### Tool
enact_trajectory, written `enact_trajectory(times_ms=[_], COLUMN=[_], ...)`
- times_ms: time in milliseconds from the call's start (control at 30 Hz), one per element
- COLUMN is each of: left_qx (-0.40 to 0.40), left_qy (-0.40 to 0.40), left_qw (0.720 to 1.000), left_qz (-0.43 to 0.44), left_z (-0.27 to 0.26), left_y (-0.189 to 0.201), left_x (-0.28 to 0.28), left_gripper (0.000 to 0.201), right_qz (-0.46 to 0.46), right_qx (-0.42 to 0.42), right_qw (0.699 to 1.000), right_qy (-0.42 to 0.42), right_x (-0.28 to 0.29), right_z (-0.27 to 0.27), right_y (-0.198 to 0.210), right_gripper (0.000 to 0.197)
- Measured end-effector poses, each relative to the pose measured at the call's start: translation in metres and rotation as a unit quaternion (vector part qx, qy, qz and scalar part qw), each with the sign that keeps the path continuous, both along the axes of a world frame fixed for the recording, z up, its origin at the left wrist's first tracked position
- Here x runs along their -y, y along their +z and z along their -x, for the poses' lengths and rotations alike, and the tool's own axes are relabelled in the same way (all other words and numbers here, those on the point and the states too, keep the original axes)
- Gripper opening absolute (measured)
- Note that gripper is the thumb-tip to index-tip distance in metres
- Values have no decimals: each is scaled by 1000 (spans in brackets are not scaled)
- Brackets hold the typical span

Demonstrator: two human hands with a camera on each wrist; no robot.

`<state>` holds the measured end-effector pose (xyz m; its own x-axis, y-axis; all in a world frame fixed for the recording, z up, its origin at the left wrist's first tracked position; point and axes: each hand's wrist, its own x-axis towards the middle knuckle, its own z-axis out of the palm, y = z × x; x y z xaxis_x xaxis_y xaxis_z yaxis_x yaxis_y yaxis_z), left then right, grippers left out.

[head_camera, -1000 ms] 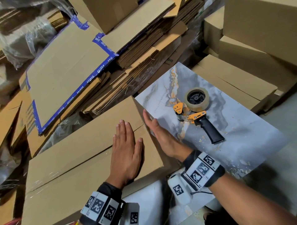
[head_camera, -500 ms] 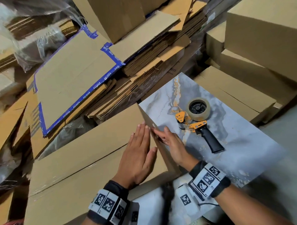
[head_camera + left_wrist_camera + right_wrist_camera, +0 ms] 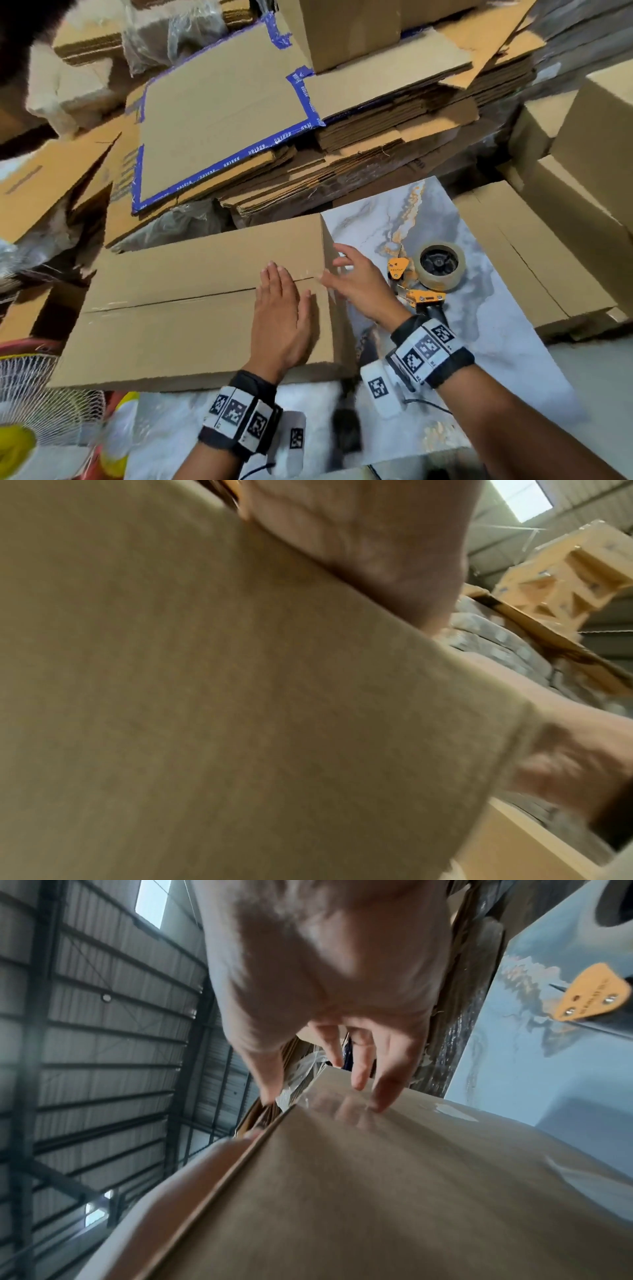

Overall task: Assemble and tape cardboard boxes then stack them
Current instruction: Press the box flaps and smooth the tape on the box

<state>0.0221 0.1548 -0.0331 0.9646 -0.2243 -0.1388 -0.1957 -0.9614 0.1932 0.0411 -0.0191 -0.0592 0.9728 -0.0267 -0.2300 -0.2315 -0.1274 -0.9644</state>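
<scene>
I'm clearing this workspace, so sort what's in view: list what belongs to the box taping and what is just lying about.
In use:
- cardboard box, flaps closed, seam on top
- left hand, flat on the box top
- right hand, open at the box's right end
- tape dispenser, lying on the marble-patterned tabletop

Lying about:
- flattened cardboard sheet with blue tape edging
- stacked flat cartons
- white fan guard

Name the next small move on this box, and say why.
Probably the right hand reaches for the tape dispenser beside it. The left hand presses flat on the box, whose flaps meet, and clear tape already shines at its end by the right fingers.
</scene>
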Motion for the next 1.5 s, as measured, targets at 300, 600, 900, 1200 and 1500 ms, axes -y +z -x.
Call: enact_trajectory(times_ms=[300, 600, 900, 1200, 1500], left_qx=[-6, 2, -27, -30, -31], left_qy=[-48, 34, -47, -14, -176], left_qw=[999, 999, 997, 998, 982], left_qz=[-23, -29, -53, -59, -52], left_z=[10, 15, 9, -7, -23], left_y=[3, -3, 1, 8, 7], left_x=[-10, -3, -1, -77, -108], left_gripper=[86, 85, 94, 94, 83], right_qz=[84, 135, 228, 252, 516], right_qx=[2, 21, 50, 30, 114], right_qw=[996, 987, 968, 962, 830], right_qy=[34, 83, 88, 99, 181], right_x=[2, 4, -15, -16, -79], right_z=[-35, -34, -28, -28, 24], right_y=[-5, -7, -8, 9, 33], right_gripper=[91, 82, 87, 53, 80])
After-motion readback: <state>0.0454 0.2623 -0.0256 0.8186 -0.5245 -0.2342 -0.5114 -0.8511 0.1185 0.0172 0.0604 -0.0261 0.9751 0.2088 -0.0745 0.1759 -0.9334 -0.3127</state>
